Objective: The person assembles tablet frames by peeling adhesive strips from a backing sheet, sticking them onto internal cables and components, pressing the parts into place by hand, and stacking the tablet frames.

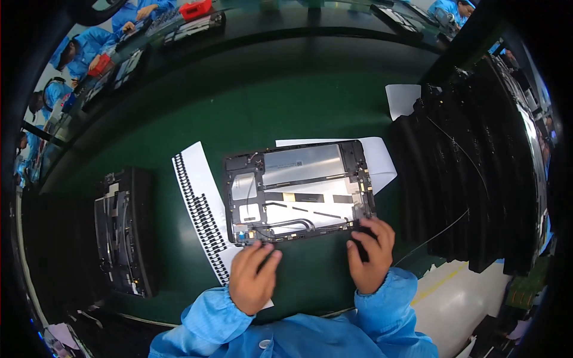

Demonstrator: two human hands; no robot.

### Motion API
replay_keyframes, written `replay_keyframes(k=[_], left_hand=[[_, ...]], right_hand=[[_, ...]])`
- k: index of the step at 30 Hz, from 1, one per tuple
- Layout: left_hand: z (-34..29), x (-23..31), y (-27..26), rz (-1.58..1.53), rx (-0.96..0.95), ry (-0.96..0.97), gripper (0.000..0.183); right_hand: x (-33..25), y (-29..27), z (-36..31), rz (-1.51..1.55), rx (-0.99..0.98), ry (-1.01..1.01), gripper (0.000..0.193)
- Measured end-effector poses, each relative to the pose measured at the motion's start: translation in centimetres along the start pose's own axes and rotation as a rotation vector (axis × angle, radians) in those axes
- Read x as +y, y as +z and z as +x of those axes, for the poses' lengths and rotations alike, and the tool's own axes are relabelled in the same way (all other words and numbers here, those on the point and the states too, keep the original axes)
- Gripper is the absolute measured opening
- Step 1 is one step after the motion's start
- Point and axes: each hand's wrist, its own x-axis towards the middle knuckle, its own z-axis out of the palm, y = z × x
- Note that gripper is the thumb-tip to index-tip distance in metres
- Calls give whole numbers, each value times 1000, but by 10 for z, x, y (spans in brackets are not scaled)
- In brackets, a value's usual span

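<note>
Left hand (254,280) palm down, fingers (250,253) spread ahead of the wrist (242,305). Right hand (372,256) loosely curved, thumb (354,255) inward of the fingers

An opened flat device (307,213) lies centre stage on the green tabletop (239,113), its silver insides gleaming! The left hand (253,277) is right at its near edge, the right hand (371,253) at the near right corner, both loosely spread; a black-striped white sheet (213,200) slants out to the left, and a tall dark stack (453,191) looms on the right
</note>
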Motion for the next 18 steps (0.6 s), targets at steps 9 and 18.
replay_keyframes(k=[9, 18], left_hand=[[11, -19, 13, 0, 45, 107, 38], [0, -32, 19, 222, 58, 225, 39]], right_hand=[[-35, 58, 12, 103, -22, -357, 18], [-27, 84, 2, 81, 56, -530, 13]])
